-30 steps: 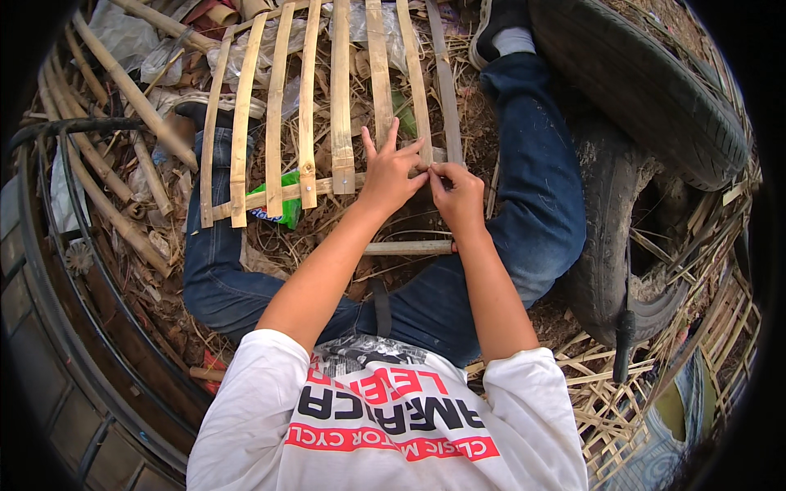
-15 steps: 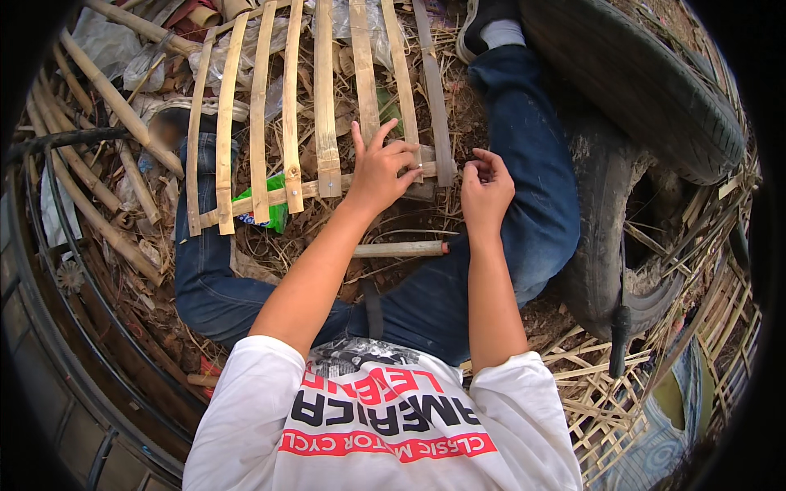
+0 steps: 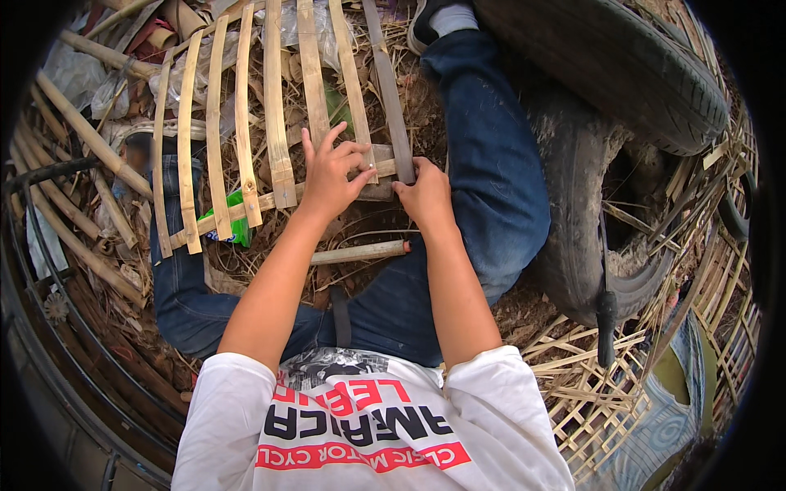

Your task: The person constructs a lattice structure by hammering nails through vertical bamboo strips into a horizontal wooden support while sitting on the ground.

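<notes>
Several pale bamboo slats [image 3: 276, 123] lie side by side, their near ends across a thin bamboo crosspiece [image 3: 268, 199]. My left hand [image 3: 329, 178] is over the crosspiece, its outer fingers raised and spread. Its thumb and index finger come together around a small shiny nail [image 3: 372, 167] at the end of one slat. My right hand [image 3: 424, 195] grips the near end of the greyish rightmost slat [image 3: 389, 98], thumb on one side and fingers on the other. Beneath the crosspiece sits a wooden block [image 3: 377, 191], partly hidden.
A round wooden stick [image 3: 360, 252] lies between my legs. Old tyres [image 3: 602, 69] stand at the right, above a woven bamboo lattice [image 3: 585, 393]. Bamboo poles [image 3: 94, 135] and a black metal frame [image 3: 82, 327] occupy the left. A green packet [image 3: 237, 219] lies under the slats.
My right hand has moved from beside the slats onto the end of the greyish slat and taken hold. My left hand keeps its place by the nail. The whole view has shifted.
</notes>
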### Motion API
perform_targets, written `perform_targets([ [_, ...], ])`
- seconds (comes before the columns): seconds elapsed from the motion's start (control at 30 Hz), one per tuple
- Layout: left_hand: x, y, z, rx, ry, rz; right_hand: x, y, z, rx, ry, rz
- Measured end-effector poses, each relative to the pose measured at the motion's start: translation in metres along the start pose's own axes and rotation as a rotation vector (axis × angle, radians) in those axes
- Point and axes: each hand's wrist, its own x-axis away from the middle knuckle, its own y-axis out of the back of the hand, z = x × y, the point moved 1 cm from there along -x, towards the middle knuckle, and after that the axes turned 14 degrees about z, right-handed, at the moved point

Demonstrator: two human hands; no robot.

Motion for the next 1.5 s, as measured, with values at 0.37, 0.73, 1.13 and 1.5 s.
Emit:
perform_targets([
  [0.37, 0.000, 0.000, 0.000, 0.007, -0.004, 0.000, 0.005, 0.006, 0.009, -0.029, -0.036, 0.012],
  [0.73, 0.002, -0.002, 0.006, 0.004, -0.018, -0.003, 0.059, 0.002, 0.023, 0.178, 0.301, 0.069],
  [1.13, 0.000, -0.003, 0.006, 0.018, -0.040, -0.016, 0.065, -0.092, 0.030, 0.824, 0.450, 0.532],
  [1.5, 0.002, -0.004, 0.010, 0.024, -0.048, 0.002, 0.155, -0.003, 0.054, 0.854, 0.261, 0.476],
])
